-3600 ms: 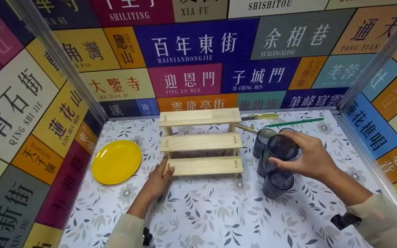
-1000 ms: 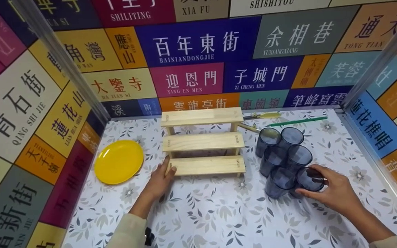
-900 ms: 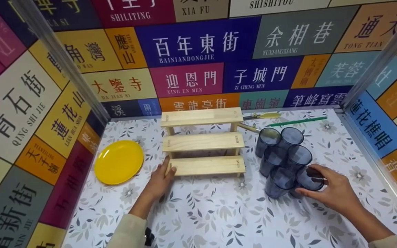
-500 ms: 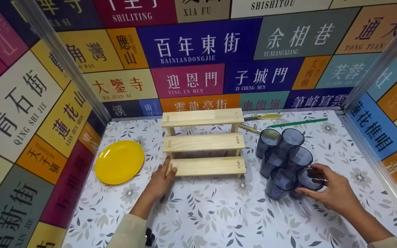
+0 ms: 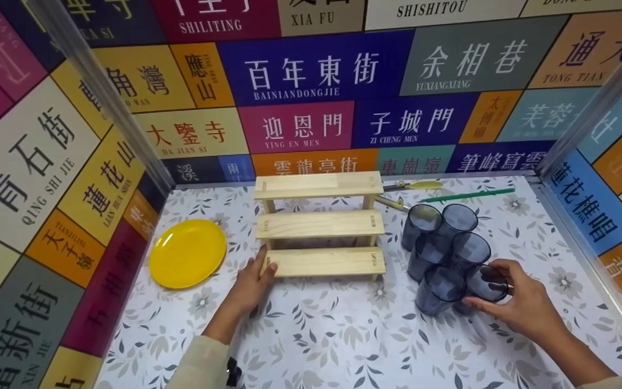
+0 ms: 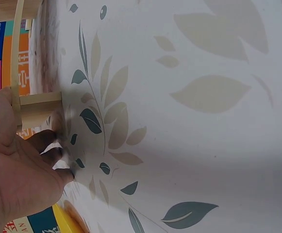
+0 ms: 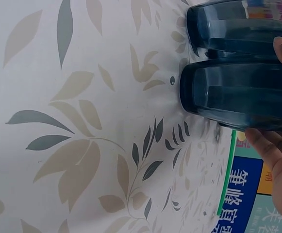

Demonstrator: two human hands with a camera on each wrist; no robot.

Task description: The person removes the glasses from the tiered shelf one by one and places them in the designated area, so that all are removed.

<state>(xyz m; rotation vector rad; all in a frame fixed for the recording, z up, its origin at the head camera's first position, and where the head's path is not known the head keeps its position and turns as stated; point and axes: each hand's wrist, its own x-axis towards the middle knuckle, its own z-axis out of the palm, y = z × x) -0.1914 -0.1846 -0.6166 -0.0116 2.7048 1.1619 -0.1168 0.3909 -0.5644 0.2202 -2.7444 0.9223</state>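
At the right, my right hand (image 5: 527,300) holds the near right dark blue glass (image 5: 485,289) between thumb and fingers, close to its rim. That glass stands upright, tight against several matching glasses (image 5: 440,289) in two columns. In the right wrist view the held glass (image 7: 240,92) has its base on the cloth, with the thumb on one side and fingers on the other. My left hand (image 5: 249,283) grips the left end of the lowest step of a three-tier wooden stand (image 5: 322,262). The left wrist view shows its fingers (image 6: 48,155) beside the stand's leg (image 6: 41,109).
A yellow plate (image 5: 187,254) lies left of the stand. Behind the glasses are a green stick (image 5: 467,195), a yellow-tipped tool (image 5: 419,185) and a thin brownish handle (image 5: 392,202). Sign-printed panels (image 5: 311,70) wall the flower-patterned tablecloth (image 5: 311,335) on three sides.
Since the oldest frame, my right hand has moved from a glass held over the group to the near right one, and more glasses stand there. Over the last second, both hands stay put.
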